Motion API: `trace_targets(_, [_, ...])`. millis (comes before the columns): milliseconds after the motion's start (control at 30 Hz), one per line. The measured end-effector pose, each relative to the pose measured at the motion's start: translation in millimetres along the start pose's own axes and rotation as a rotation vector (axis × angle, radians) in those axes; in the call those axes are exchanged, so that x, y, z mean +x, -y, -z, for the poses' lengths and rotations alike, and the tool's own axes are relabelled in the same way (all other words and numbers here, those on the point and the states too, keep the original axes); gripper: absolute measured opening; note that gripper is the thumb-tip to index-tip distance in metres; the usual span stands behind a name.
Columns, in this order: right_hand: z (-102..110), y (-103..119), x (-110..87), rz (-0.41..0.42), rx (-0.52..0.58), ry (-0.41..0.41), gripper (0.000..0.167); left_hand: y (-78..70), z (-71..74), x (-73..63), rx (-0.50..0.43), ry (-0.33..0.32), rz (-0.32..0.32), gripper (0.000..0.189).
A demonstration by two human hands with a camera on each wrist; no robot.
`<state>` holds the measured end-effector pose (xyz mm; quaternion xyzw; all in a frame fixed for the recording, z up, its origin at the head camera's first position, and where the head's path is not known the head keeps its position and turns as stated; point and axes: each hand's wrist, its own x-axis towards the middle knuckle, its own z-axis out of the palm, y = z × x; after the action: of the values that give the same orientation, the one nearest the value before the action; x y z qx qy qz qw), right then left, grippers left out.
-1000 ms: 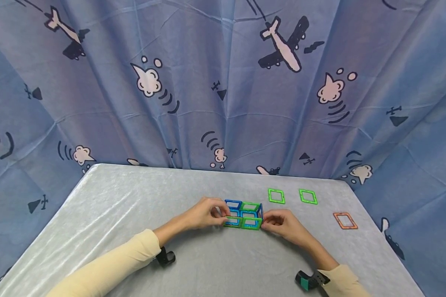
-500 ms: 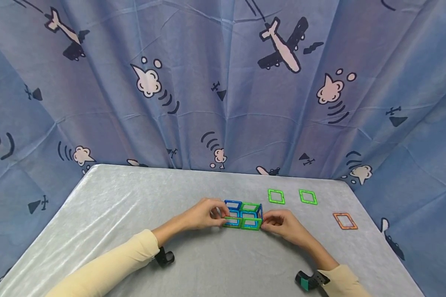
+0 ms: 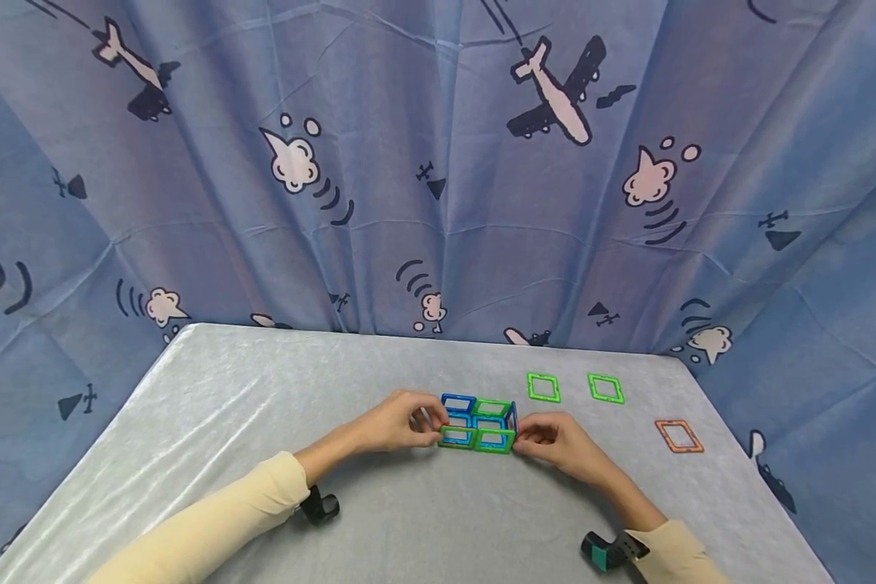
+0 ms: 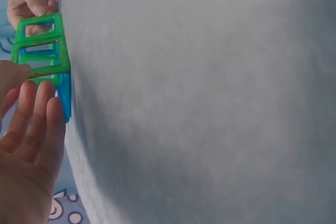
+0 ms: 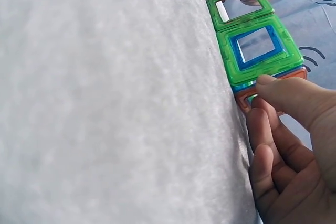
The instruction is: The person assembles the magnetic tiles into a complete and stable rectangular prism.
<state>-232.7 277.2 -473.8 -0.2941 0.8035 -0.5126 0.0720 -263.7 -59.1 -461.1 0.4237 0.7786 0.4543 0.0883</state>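
Observation:
Square magnetic tiles, green and blue, form a low two-bay frame (image 3: 475,439) on the table between my hands. My left hand (image 3: 401,420) pinches its left end. In the left wrist view the thumb lies on the near edge of a green tile (image 4: 50,70), fingertips just below. At the right end my right hand (image 3: 558,442) holds the frame's near corner. There the right wrist view shows the thumb at the edge of another green tile (image 5: 226,59) and fingers against an orange tile (image 5: 242,99). The fingers partly hide both ends.
Two loose green tiles (image 3: 529,386) (image 3: 591,386) lie flat behind the frame to the right. A loose orange tile (image 3: 673,420) lies farther right. The grey cloth-covered table (image 3: 277,373) ends at a blue patterned curtain (image 3: 380,268).
The front left green tile has tilted slightly to line up with its neighbour, and my left hand has shifted a little left. My right hand stays in place.

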Motion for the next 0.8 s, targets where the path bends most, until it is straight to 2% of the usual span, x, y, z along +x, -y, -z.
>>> trace_targets(233, [0.6,4.4,1.3,0.005,0.007,0.011,0.015,2.7,6.3,-5.8,-0.002,-0.011,0.033,0.019])
trace_targets(367, [1.8,5.0,0.4,0.0,-0.026,0.011,0.012,6.6,9.5,-11.4,-0.003,-0.015,0.037,0.018])
trace_targets(567, [5.0,2.3,-2.6,0.04,-0.05,0.02,0.012,9.0,16.9,-18.2,0.02,-0.009,0.049,0.018])
trace_targets(800, [6.5,0.7,-2.8,0.038,-0.055,0.008,0.013,14.0,34.4,-13.0,0.032,-0.003,0.089,0.019])
